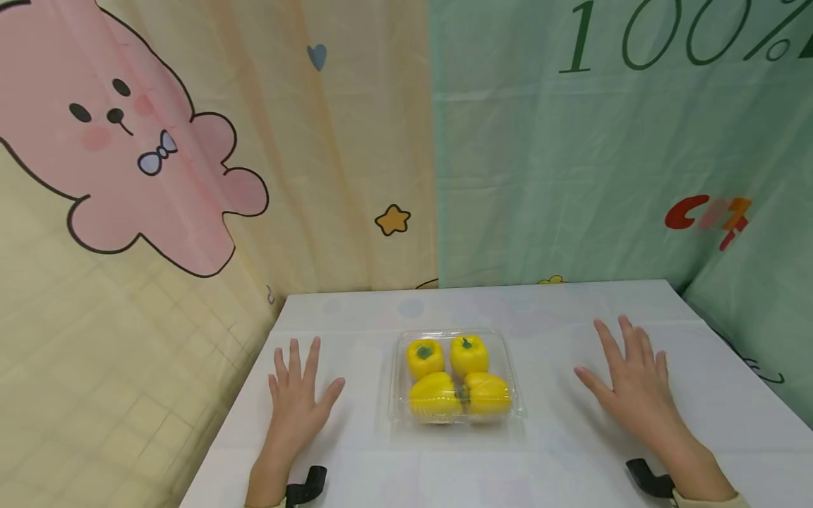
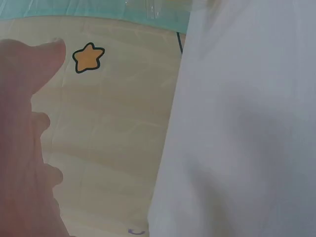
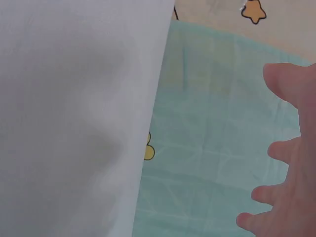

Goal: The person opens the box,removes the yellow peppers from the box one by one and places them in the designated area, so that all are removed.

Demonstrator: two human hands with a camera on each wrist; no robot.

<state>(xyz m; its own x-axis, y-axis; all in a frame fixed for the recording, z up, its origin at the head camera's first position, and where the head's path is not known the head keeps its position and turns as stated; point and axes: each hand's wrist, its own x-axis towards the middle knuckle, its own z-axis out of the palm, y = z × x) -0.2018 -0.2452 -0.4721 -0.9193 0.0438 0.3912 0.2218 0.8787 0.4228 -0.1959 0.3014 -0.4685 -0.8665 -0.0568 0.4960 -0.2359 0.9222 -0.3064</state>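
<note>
A clear plastic box sits mid-table in the head view, with several yellow bell peppers inside it. Two peppers at the back show green stems; the front ones lie on their sides behind the glossy plastic. To the left of the box, my left hand is spread over the table, fingers straight and holding nothing. On the right side, my right hand is likewise spread and holds nothing. Both hands stand apart from the box. Thumb and fingertips show at the edge of the left wrist view and the right wrist view.
A white cloth covers the table. Behind it hang a cream curtain and a green curtain, close to the far edge. A black wrist mount is on the left wrist, and another black mount on the right.
</note>
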